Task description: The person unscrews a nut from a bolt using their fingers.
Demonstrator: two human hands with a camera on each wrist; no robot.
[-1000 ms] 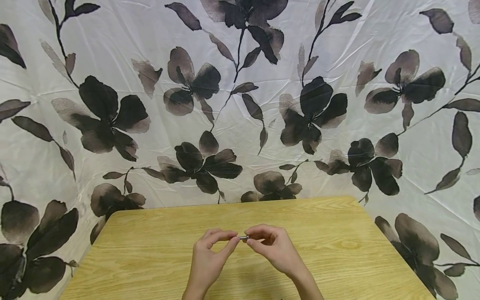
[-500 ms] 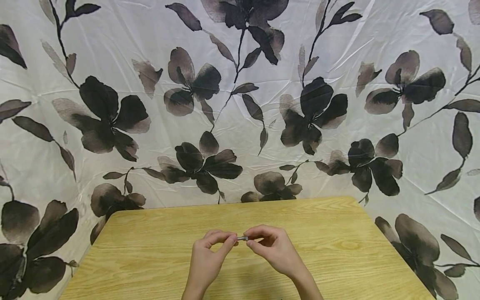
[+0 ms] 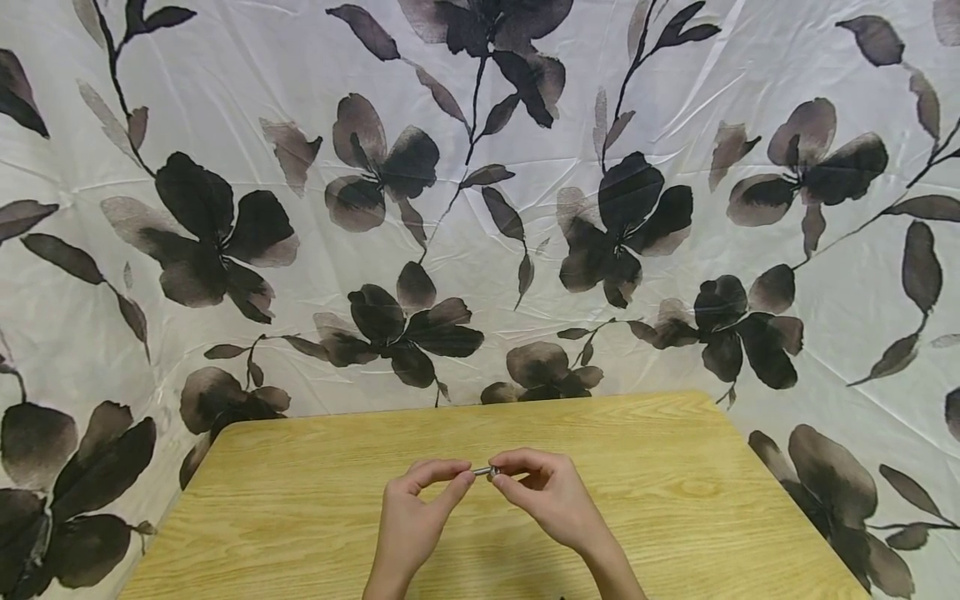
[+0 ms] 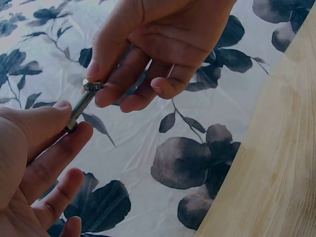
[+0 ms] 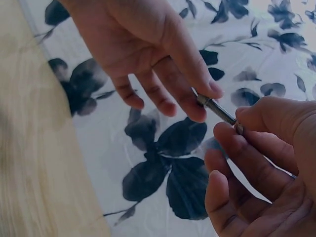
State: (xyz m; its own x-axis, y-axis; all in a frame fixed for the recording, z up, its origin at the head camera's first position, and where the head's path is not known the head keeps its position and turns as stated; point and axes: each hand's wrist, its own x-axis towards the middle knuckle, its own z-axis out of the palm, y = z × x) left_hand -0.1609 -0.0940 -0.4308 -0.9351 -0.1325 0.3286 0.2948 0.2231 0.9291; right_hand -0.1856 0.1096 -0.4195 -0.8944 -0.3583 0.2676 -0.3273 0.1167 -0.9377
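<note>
A short metal bolt (image 4: 83, 102) with a threaded shank spans the gap between the two hands, held above the table. My left hand (image 3: 416, 521) pinches its thicker head end between thumb and index finger. At the other end a small metal nut (image 4: 92, 86) sits around the shank, and my right hand (image 3: 551, 500) pinches it with thumb and index finger. Thread shows between the two grips in both wrist views. The remaining fingers (image 5: 217, 195) of the right hand are loosely bent, touching nothing. Fingertips partly cover both ends of the bolt.
A wood-grain table (image 3: 300, 467) lies beneath the hands. White cloth (image 3: 517, 275) printed with dark flowers hangs behind it and along both sides. A tiny dark speck (image 3: 562, 597) shows at the bottom edge of the head view.
Both hands stay in place at the bolt. The left fingertips shift slightly, and the bolt's tilt changes a little, its left end now lower than at the start relative to the right.
</note>
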